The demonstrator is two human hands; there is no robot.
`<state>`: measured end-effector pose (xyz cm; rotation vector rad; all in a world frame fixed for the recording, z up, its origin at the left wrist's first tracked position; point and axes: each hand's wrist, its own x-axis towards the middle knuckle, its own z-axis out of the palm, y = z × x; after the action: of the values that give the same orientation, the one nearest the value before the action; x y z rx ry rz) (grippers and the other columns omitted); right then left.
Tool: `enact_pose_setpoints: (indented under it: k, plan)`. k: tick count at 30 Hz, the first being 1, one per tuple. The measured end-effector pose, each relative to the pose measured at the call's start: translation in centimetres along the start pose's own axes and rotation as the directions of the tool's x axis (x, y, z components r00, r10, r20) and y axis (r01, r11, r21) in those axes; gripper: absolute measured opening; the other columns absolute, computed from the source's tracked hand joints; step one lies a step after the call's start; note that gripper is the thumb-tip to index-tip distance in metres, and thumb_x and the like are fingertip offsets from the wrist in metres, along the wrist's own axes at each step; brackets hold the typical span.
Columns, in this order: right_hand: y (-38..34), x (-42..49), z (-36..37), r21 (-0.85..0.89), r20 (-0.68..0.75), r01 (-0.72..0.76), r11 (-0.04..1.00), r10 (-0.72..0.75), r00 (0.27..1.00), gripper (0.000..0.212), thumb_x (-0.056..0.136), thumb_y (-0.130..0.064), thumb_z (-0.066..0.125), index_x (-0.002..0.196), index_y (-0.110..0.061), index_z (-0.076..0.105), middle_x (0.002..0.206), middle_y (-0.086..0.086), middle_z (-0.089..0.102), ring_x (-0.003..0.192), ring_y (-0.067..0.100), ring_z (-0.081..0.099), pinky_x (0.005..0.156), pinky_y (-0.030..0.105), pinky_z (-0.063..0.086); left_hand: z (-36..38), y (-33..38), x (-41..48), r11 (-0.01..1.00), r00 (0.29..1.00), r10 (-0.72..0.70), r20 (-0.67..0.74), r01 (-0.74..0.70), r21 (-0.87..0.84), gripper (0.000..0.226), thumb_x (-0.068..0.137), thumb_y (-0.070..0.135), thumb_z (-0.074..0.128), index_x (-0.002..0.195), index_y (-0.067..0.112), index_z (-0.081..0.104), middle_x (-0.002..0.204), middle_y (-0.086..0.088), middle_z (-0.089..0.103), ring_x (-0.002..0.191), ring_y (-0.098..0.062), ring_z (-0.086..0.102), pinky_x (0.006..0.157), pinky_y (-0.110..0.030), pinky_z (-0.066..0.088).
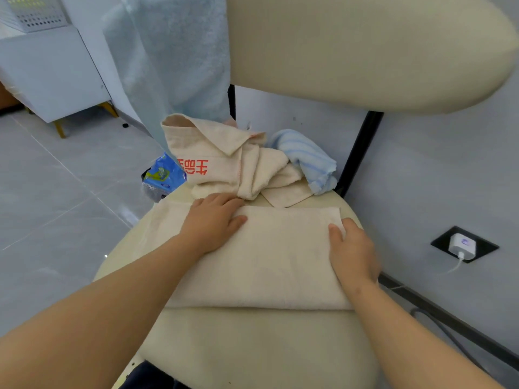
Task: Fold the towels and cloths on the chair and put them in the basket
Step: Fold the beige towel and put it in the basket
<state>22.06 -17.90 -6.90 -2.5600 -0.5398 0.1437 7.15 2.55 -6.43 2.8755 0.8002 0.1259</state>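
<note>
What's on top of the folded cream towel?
The left hand rests flat on the cream towel; the right hand grips its right edge, fingers hidden underneath.

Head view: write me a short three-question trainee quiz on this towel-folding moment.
1. True or false: the left hand lies flat on the folded cream towel.
2. Which cloth lies at the back right of the chair seat? A) blue striped cloth B) black sock C) green apron
3. Fill in: the crumpled cream cloth behind the towel carries ___ lettering.
Key: 1 true; 2 A; 3 red.
</note>
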Motion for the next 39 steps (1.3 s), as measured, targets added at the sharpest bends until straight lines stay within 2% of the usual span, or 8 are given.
enact_pose_setpoints:
  k: [7, 11, 17, 20, 26, 29, 31, 39]
  plan:
    - [-0.3, -0.4, -0.4, 0.05, 0.033, -0.04, 0.998, 0.038, 0.999, 0.032, 0.098, -0.036, 0.039, 0.12, -0.015, 0.049, 0.112, 0.01, 0.058, 0.09, 0.027, 0.052, 0.068, 0.032, 0.036, 0.6, 0.7, -0.9, 0.99, 0.965, -0.043, -0.257, 0.076, 0.119, 0.021, 0.079, 0.035, 0.057, 0.075, 0.019, 0.069, 0.066, 0.0, 0.064, 0.073, -0.03, 0.06, 0.071, -0.039, 0.042]
    - [0.2, -2.9, -2.2, 0.044, 0.043, -0.007, 0.999, 0.005, 0.999, 0.047, 0.093, -0.028, 0.051, 0.137, -0.023, 0.038, 0.132, 0.007, 0.045, 0.115, 0.028, 0.047, 0.088, 0.038, 0.037, 0.1, 1.8, -3.0, 0.973, 0.965, -0.048, -0.256, 0.103, 0.205, 0.024, 0.06, 0.022, 0.084, 0.059, 0.015, 0.061, 0.053, 0.0, 0.059, 0.061, -0.027, 0.057, 0.068, -0.035, 0.034]
    - [0.1, -10.0, -2.7, -0.111, -0.132, 0.205, 0.972, -0.219, 0.967, 0.017, 0.077, -0.012, 0.069, 0.092, -0.02, 0.068, 0.09, 0.003, 0.055, 0.086, 0.027, 0.051, 0.072, 0.032, 0.03, -0.8, 3.8, -6.9, 0.918, 0.927, -0.357, -0.116, 0.371, 0.141, 0.022, 0.098, 0.029, 0.039, 0.104, 0.014, 0.054, 0.105, -0.003, 0.058, 0.101, -0.025, 0.052, 0.08, -0.035, 0.035]
    - [-1.0, -11.8, -2.5, -0.069, 0.13, 0.192, 0.979, -0.182, 0.975, 0.032, 0.093, -0.037, 0.048, 0.124, -0.029, 0.052, 0.111, 0.0, 0.049, 0.104, 0.022, 0.047, 0.086, 0.032, 0.037, -1.6, 4.6, -8.5, 0.875, 0.882, -0.469, -0.035, 0.47, 0.115, 0.027, 0.1, 0.03, 0.031, 0.114, 0.014, 0.047, 0.117, -0.006, 0.051, 0.11, -0.027, 0.048, 0.085, -0.035, 0.036]
    - [-1.0, -10.1, -2.5, 0.019, 0.264, 0.191, 0.981, -0.19, 0.946, 0.047, 0.093, -0.04, 0.051, 0.137, -0.024, 0.044, 0.123, 0.003, 0.04, 0.114, 0.022, 0.037, 0.098, 0.027, 0.03, -2.6, 5.3, -12.4, 0.768, 0.769, -0.606, 0.205, 0.632, -0.104, 0.022, 0.097, 0.03, 0.037, 0.109, 0.013, 0.043, 0.109, -0.007, 0.05, 0.101, -0.027, 0.05, 0.076, -0.031, 0.034]
    - [-1.2, -7.8, -3.0, 0.1, 0.304, 0.178, 0.979, -0.201, 0.931, 0.048, 0.092, -0.026, 0.056, 0.137, -0.014, 0.045, 0.133, 0.009, 0.04, 0.122, 0.025, 0.038, 0.103, 0.027, 0.029, -3.4, 5.4, -13.2, 0.568, 0.705, -0.536, 0.465, 0.708, -0.42, 0.013, 0.09, 0.022, 0.05, 0.084, 0.011, 0.046, 0.08, -0.006, 0.052, 0.067, -0.021, 0.048, 0.056, -0.025, 0.034]
    - [-1.5, -7.2, -3.3, 0.159, 0.291, 0.143, 0.977, -0.185, 0.939, 0.049, 0.092, -0.018, 0.055, 0.139, -0.012, 0.043, 0.139, 0.011, 0.037, 0.127, 0.025, 0.038, 0.105, 0.028, 0.029, -3.8, 5.5, -13.4, 0.484, 0.695, -0.496, 0.521, 0.719, -0.498, 0.017, 0.087, 0.016, 0.052, 0.073, 0.011, 0.044, 0.07, -0.005, 0.048, 0.058, -0.018, 0.043, 0.054, -0.023, 0.034]
    - [0.1, -10.2, -3.5, 0.252, 0.269, -0.272, 0.929, 0.203, 0.942, 0.053, 0.082, -0.032, 0.065, 0.123, -0.006, 0.044, 0.123, 0.013, 0.043, 0.112, 0.032, 0.047, 0.083, 0.032, 0.042, -2.9, 7.3, -12.2, 0.607, 0.716, -0.509, 0.477, 0.692, -0.391, 0.048, 0.081, 0.046, 0.062, 0.106, 0.006, 0.054, 0.11, -0.01, 0.059, 0.106, -0.028, 0.055, 0.085, -0.034, 0.045]
